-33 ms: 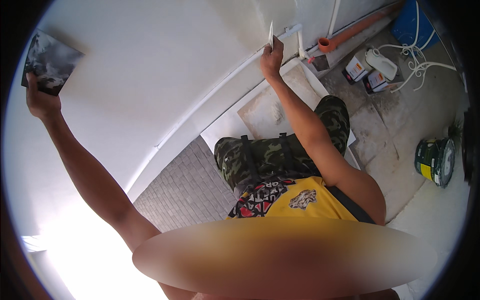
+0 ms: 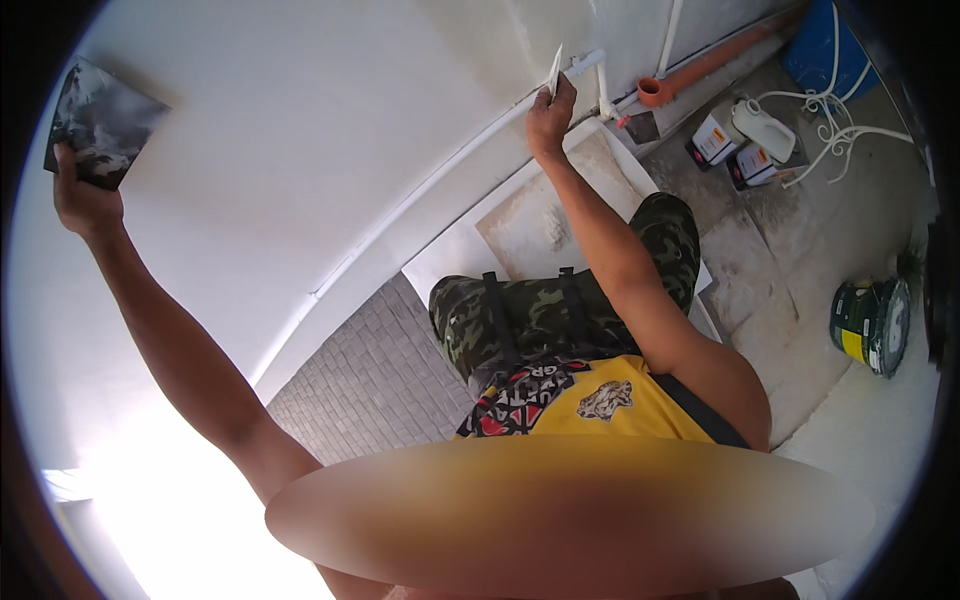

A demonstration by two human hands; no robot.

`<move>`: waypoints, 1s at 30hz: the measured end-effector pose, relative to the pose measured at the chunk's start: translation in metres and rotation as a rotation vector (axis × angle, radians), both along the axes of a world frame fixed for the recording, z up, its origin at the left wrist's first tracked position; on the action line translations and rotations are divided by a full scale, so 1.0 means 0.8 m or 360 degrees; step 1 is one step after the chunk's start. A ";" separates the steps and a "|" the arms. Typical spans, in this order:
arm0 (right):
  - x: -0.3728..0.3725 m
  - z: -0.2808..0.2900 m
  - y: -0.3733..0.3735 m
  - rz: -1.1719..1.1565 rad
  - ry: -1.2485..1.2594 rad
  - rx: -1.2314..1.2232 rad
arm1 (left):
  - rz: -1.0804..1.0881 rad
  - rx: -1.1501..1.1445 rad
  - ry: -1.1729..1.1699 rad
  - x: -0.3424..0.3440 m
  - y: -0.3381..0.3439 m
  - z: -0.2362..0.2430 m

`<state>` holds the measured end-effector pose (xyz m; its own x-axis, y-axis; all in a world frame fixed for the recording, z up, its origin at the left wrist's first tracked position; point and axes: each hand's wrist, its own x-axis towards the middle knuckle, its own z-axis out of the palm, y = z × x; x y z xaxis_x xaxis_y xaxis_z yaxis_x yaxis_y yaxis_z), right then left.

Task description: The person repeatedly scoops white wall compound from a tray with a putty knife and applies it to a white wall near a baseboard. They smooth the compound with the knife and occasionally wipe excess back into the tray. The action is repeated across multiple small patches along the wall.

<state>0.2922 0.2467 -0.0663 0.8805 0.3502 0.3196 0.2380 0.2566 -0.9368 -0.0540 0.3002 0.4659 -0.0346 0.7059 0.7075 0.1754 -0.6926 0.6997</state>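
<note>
High on the left, my left hand (image 2: 88, 208) grips the lower edge of a dark, flat square board (image 2: 108, 125) smeared with white and grey. The board is held up close to the white wall (image 2: 330, 110). Further right, my right hand (image 2: 550, 118) is closed round a thin, pale, pointed blade (image 2: 556, 68), seen nearly edge-on and tilted upward. Its handle is hidden in my fingers. The blade stands in front of the wall near a white pipe; whether it touches the wall I cannot tell.
Below my right hand lies a dusty pale slab (image 2: 540, 225) under my knees. An orange pipe (image 2: 700, 75) runs along the wall's foot. To the right are metal cans (image 2: 712, 140), a white jug (image 2: 764, 128), a white scrolled metal frame (image 2: 830, 110) and a dark green bucket (image 2: 868, 325).
My right hand has shifted slightly to the right, and the pale blade leans further right. My left hand and the board have hardly moved.
</note>
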 end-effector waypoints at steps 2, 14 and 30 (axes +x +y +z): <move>0.009 0.006 0.009 -0.0055 -0.0029 0.0035 | -0.0041 0.0021 0.0021 0.000 0.001 0.000; 0.060 0.014 0.014 -0.0241 -0.0112 0.0033 | -0.0121 -0.0004 0.0019 -0.001 0.005 0.000; 0.013 0.025 -0.008 -0.0001 -0.0118 -0.0142 | -0.0016 0.0069 0.0002 0.013 -0.006 -0.004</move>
<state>0.3026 0.2402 -0.0466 0.8559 0.3796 0.3513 0.3074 0.1729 -0.9357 -0.0434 0.2952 0.4624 -0.0268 0.6748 0.7375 0.1695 -0.7240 0.6686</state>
